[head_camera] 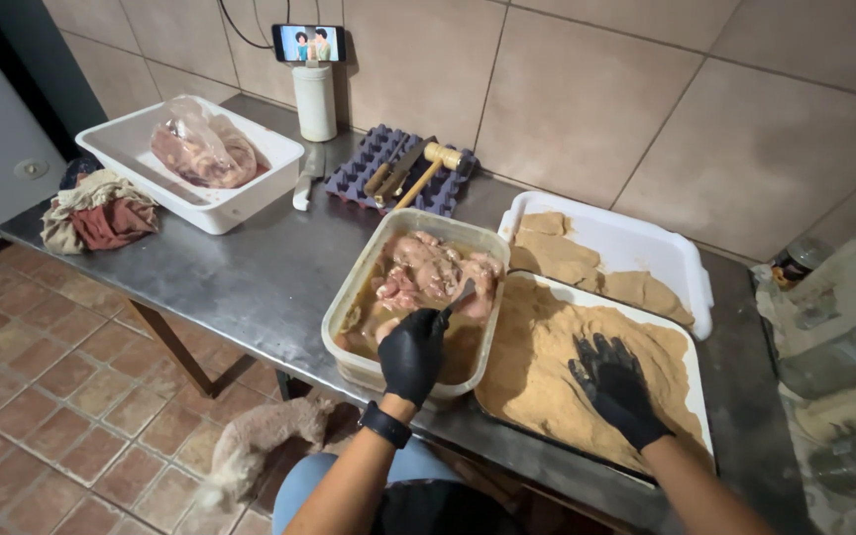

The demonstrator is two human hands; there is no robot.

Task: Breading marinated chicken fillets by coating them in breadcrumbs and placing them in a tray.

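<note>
The steel table point(250, 277) carries everything, and the work on it looks to be at an early or middle stage. Beyond the right hand point(618, 388) a white tub point(691, 272) holds only a few breaded slabs point(567, 260), laid flat against its left and near sides, with most of its floor bare. Beyond the left hand point(412, 354) a clear tub point(349, 297) is well filled with raw meat point(428, 272) sitting in a pale brownish liquid, so much is left to coat. Farther off to the left, a second white tub point(131, 149) holds a bag of more meat point(200, 149), unopened as far as I can tell.

Under the right hand lies the crumb tray point(700, 396), a broad white tray spread with tan crumbs point(537, 367) heaped unevenly. That hand is flat and spread wide, palm down, pressing into the crumbs; its black glove is dusted with them. No piece of meat shows under it, though one may be buried.

The left hand, also in a black glove, is closed around a fork point(460, 297) whose tip reaches into the meat at the near edge of the clear tub.

The meat itself is pink and pale, wet and glossy, in thin folded slices piled toward the far end of the tub.

Past the tubs lie a mallet point(428, 168) on a purple egg tray point(388, 168), a knife point(307, 178), and rags point(101, 213) far left.
</note>
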